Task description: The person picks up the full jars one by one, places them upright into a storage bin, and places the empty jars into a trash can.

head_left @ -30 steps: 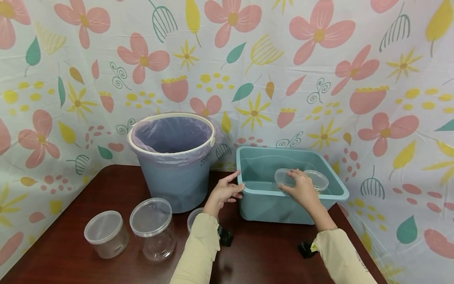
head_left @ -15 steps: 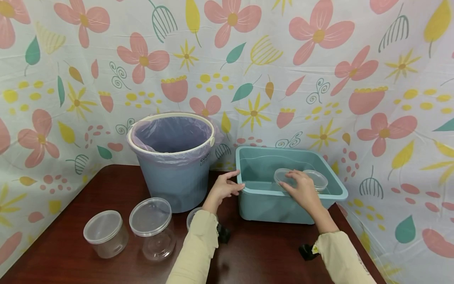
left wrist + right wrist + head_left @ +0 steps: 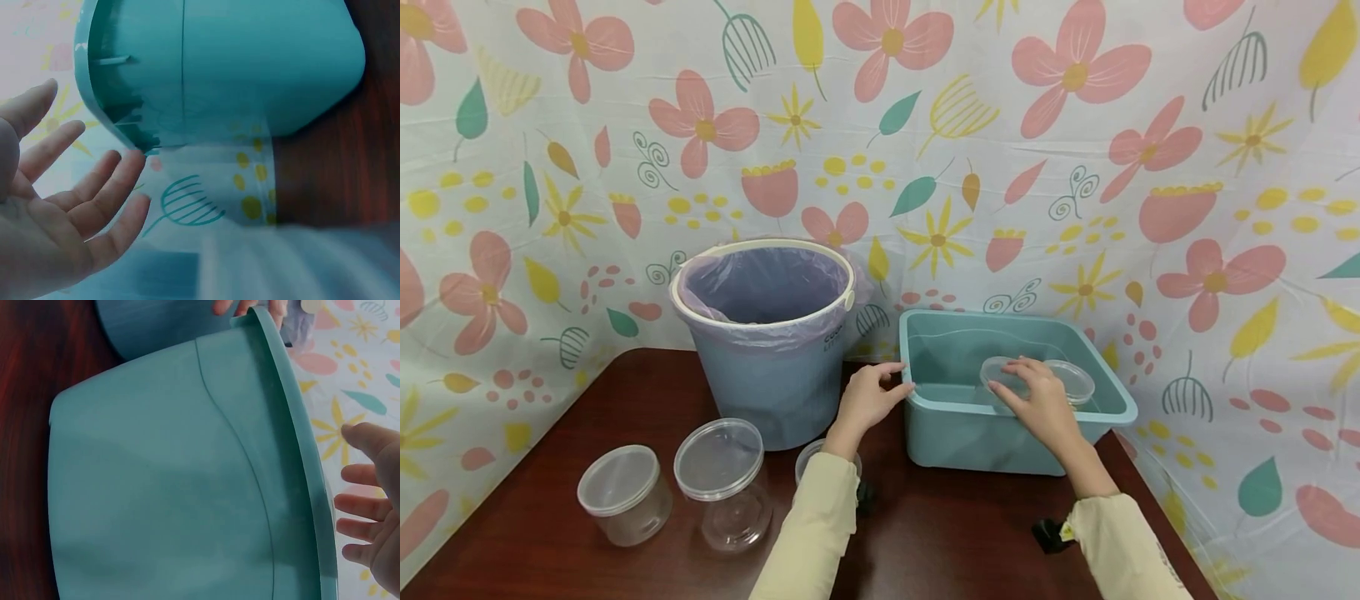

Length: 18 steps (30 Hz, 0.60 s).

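- Right now your right hand (image 3: 1037,404) reaches over the near rim of the teal basin (image 3: 1105,412), fingers spread and fairly straight, laid on top of a clear lidded container (image 3: 1000,372) inside it; nothing shows them curled round it.
- That container sits at about eleven o'clock from your right palm, under the fingertips, with a second clear lid (image 3: 1070,379) just beside it at about one o'clock.
- Being round, both containers have no long axis to line up with; their flat lids face upward.
- Your left hand (image 3: 868,398) rests at the basin's left rim, at nine o'clock from the container, fingers loosely extended and holding nothing; the left wrist view shows the open palm (image 3: 56,212) just beside the basin's outer wall (image 3: 250,69).
- Clearly the right hand is the nearer one; the left is separated from the container by the basin wall.
- Further clear tubs (image 3: 722,475) stand well apart at eight o'clock, near the lined bucket (image 3: 767,333).
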Motion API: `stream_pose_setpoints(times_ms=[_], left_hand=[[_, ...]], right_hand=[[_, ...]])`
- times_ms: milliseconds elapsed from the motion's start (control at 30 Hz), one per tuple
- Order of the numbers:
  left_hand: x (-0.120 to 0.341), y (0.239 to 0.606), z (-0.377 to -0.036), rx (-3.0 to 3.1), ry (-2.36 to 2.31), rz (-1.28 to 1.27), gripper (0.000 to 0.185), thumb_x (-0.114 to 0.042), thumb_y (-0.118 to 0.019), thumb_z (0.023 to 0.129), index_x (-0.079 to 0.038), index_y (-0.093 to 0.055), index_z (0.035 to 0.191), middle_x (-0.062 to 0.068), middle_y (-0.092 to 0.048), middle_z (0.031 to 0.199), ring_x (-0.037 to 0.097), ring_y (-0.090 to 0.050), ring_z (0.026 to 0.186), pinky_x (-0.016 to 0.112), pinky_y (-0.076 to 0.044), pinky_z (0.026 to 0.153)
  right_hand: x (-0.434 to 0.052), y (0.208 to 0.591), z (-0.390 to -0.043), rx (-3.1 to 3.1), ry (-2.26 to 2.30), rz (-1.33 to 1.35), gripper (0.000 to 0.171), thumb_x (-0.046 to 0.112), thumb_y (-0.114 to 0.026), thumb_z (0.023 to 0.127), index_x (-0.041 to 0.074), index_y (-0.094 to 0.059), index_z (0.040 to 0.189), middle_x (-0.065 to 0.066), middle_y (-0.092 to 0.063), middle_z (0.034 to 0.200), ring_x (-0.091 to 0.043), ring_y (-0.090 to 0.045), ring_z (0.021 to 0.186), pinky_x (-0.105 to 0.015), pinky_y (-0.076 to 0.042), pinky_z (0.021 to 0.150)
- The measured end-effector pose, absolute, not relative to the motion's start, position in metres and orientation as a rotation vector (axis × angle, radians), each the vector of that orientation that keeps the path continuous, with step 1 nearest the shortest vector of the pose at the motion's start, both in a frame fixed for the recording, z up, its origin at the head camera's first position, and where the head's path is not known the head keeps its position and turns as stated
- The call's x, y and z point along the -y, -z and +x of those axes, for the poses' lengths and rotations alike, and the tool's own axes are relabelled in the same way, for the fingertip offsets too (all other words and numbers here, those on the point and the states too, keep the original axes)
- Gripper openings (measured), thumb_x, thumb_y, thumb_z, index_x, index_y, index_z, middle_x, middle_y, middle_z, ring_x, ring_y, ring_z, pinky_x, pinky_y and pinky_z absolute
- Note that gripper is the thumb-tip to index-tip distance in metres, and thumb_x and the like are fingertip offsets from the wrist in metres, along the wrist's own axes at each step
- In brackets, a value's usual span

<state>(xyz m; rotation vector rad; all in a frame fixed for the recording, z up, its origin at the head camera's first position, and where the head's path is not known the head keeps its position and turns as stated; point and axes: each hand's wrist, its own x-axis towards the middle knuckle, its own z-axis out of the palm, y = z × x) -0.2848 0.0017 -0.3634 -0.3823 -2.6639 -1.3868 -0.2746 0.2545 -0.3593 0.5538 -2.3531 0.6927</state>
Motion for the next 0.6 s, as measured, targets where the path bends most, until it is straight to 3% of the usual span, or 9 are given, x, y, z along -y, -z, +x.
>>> stream_pose_setpoints(times_ms=[200, 600], left_hand=[[0.002, 0.357, -0.273, 2.646, 1.098, -0.487, 0.045, -0.04, -0.057, 0.086, -0.015, -0.056, 0.123, 0.009, -0.053, 0.118, 0.026, -0.05, 0.107, 0.043, -0.041, 0.085], [0.002, 0.342, -0.256, 2.672, 0.698, -0.545, 0.055, -0.056, -0.042, 0.087, -0.019, -0.054, 0.126, 0.006, -0.049, 0.127, 0.025, -0.042, 0.115, 0.045, -0.034, 0.085]], right_hand=[[-0.253, 0.359, -0.273, 2.363, -0.699, 0.577, 0.04, 0.019, -0.069, 0.078, -0.005, -0.061, 0.109, -0.025, -0.053, 0.113, -0.04, -0.04, 0.113, -0.057, -0.032, 0.087], [-0.246, 0.356, -0.269, 2.347, -0.703, 0.636, 0.047, 0.027, -0.066, 0.081, -0.001, -0.057, 0.118, -0.023, -0.048, 0.121, -0.04, -0.033, 0.12, -0.057, -0.025, 0.093]])
